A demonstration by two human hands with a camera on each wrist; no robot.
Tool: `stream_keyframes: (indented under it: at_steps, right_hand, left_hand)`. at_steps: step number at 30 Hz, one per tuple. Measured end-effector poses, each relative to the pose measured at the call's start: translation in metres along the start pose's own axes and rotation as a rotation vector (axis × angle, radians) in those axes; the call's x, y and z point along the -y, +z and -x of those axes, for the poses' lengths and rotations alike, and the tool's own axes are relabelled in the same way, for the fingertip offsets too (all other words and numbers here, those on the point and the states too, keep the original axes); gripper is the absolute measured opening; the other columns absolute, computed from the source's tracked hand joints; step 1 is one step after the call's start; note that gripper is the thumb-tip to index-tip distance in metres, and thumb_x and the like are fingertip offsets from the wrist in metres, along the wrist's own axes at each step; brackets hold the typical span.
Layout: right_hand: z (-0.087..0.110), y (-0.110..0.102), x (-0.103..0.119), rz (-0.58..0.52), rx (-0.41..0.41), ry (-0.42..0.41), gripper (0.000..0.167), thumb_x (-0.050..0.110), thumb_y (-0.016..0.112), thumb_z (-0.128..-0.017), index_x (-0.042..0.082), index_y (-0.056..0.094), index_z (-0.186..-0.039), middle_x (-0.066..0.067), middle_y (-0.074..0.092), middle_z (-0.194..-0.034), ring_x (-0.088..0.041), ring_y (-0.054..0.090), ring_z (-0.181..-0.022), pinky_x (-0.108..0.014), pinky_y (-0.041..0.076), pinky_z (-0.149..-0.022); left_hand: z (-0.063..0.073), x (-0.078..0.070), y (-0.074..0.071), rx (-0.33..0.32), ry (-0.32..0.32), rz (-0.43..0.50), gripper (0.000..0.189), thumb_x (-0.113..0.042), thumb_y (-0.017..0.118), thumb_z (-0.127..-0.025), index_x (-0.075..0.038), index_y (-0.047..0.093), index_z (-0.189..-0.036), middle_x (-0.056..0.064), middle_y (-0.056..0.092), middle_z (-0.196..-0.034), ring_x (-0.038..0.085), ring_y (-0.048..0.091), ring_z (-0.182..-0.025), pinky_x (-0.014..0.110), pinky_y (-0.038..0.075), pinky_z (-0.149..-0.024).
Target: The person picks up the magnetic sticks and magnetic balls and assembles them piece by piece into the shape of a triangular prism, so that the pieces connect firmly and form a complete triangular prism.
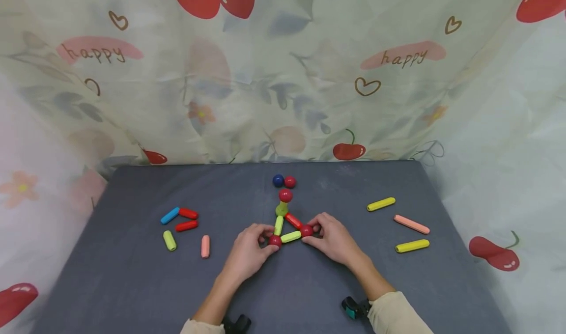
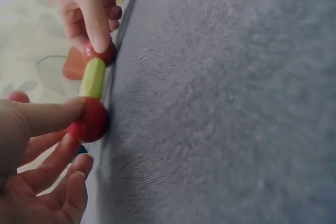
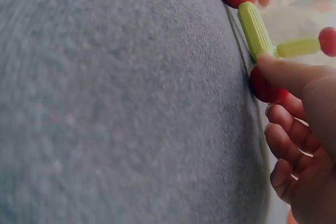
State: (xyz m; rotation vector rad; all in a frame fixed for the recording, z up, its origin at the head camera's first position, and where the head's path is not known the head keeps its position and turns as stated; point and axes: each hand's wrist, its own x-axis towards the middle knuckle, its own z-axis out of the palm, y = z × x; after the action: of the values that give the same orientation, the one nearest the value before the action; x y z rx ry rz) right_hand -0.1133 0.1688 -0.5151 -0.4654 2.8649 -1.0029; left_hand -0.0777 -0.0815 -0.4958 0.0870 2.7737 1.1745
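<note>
A triangle of rods and balls lies on the dark grey cloth. My left hand [image 1: 246, 254] pinches the red ball [image 1: 275, 240] at its near left corner, thumb and fingers on either side. At the right corner, another red ball [image 1: 307, 231] is pinched by my right hand [image 1: 334, 239]. A light green rod [image 2: 93, 78] joins these two balls. A second light green rod [image 1: 278, 225] and a red rod [image 1: 293, 220] run back to a green ball [image 1: 281, 210]. From that ball a short light green rod rises, topped by a red ball [image 1: 285, 195].
Behind the triangle lie a blue ball [image 1: 278, 180] and a loose red ball [image 1: 290, 181]. Several short rods, one of them blue [image 1: 170, 215], lie at left. Two yellow rods [image 1: 412, 246] and a longer pink rod [image 1: 411, 224] lie at right. A printed curtain [image 1: 265, 78] hangs behind the table.
</note>
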Motion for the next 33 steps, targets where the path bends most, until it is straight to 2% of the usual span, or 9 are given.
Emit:
stream_keyframes:
  at_steps: [3,6,12,14,17,19,24,28,33]
  right_hand:
    - [0.000,0.000,-0.004,-0.017,0.004,-0.002,0.034,0.037,0.088,-0.080,0.022,0.067,-0.103,0.007,0.059,-0.091,-0.008,0.051,-0.079,-0.022,0.047,-0.073]
    - [-0.001,0.001,-0.010,-0.039,0.012,-0.005,0.033,0.039,0.087,-0.080,0.024,0.067,-0.102,0.008,0.059,-0.090,-0.007,0.050,-0.079,-0.022,0.047,-0.072]
    - [-0.003,0.001,-0.017,-0.153,0.050,0.022,0.033,0.038,0.087,-0.081,0.026,0.067,-0.105,0.007,0.060,-0.090,-0.010,0.051,-0.079,-0.024,0.045,-0.072]
    - [-0.004,-0.001,-0.017,-0.173,0.061,0.035,0.034,0.038,0.087,-0.081,0.027,0.067,-0.105,0.007,0.061,-0.089,-0.011,0.052,-0.079,-0.024,0.045,-0.073]
    - [-0.004,-0.002,-0.017,-0.174,0.073,0.043,0.034,0.039,0.087,-0.081,0.027,0.066,-0.105,0.007,0.060,-0.089,-0.012,0.052,-0.080,-0.025,0.044,-0.073]
    - [-0.004,-0.002,-0.018,-0.176,0.075,0.049,0.034,0.039,0.087,-0.081,0.028,0.066,-0.105,0.007,0.060,-0.090,-0.012,0.052,-0.080,-0.025,0.044,-0.073]
    - [-0.004,-0.001,-0.017,-0.184,0.072,0.047,0.033,0.039,0.087,-0.081,0.028,0.066,-0.105,0.006,0.061,-0.090,-0.012,0.051,-0.081,-0.025,0.043,-0.073]
    - [-0.003,0.000,-0.016,-0.197,0.075,0.053,0.034,0.040,0.087,-0.081,0.027,0.066,-0.105,0.005,0.061,-0.091,-0.013,0.051,-0.082,-0.025,0.043,-0.074]
    - [-0.003,0.000,-0.016,-0.199,0.066,0.063,0.033,0.039,0.087,-0.081,0.028,0.067,-0.104,0.006,0.060,-0.090,-0.013,0.050,-0.082,-0.025,0.042,-0.074]
  left_hand:
    - [-0.002,0.002,0.000,-0.018,0.020,0.002,0.037,-0.025,0.086,-0.084,-0.020,0.074,-0.119,-0.002,0.067,-0.104,0.014,0.059,-0.090,0.031,0.053,-0.080]
    - [-0.003,0.009,-0.008,-0.054,0.034,0.018,0.037,-0.024,0.085,-0.085,-0.021,0.073,-0.119,-0.001,0.068,-0.106,0.016,0.061,-0.094,0.031,0.053,-0.080]
    - [0.006,0.040,-0.053,-0.193,0.031,0.018,0.040,-0.019,0.082,-0.087,-0.018,0.071,-0.126,0.005,0.068,-0.118,0.023,0.063,-0.103,0.037,0.053,-0.085]
    - [0.011,0.052,-0.066,-0.209,-0.005,0.001,0.044,-0.019,0.082,-0.087,-0.017,0.069,-0.129,0.007,0.066,-0.119,0.024,0.061,-0.098,0.035,0.051,-0.080]
    - [0.019,0.068,-0.079,-0.194,-0.069,-0.038,0.050,-0.018,0.083,-0.087,-0.016,0.066,-0.133,0.009,0.063,-0.119,0.022,0.057,-0.092,0.032,0.045,-0.076]
    - [0.023,0.074,-0.082,-0.180,-0.101,-0.052,0.052,-0.018,0.083,-0.086,-0.016,0.064,-0.135,0.010,0.062,-0.118,0.022,0.054,-0.089,0.032,0.043,-0.075]
    - [0.026,0.080,-0.084,-0.182,-0.124,-0.103,0.053,-0.012,0.083,-0.084,-0.013,0.065,-0.134,0.014,0.060,-0.121,0.024,0.056,-0.093,0.035,0.045,-0.078]
    - [0.026,0.081,-0.085,-0.183,-0.171,-0.115,0.051,-0.013,0.080,-0.086,-0.012,0.064,-0.135,0.015,0.061,-0.124,0.022,0.063,-0.095,0.037,0.052,-0.080]
    - [0.017,0.073,-0.083,-0.202,-0.184,-0.006,0.048,-0.023,0.074,-0.094,-0.012,0.060,-0.139,0.013,0.065,-0.133,0.023,0.074,-0.099,0.042,0.060,-0.085]
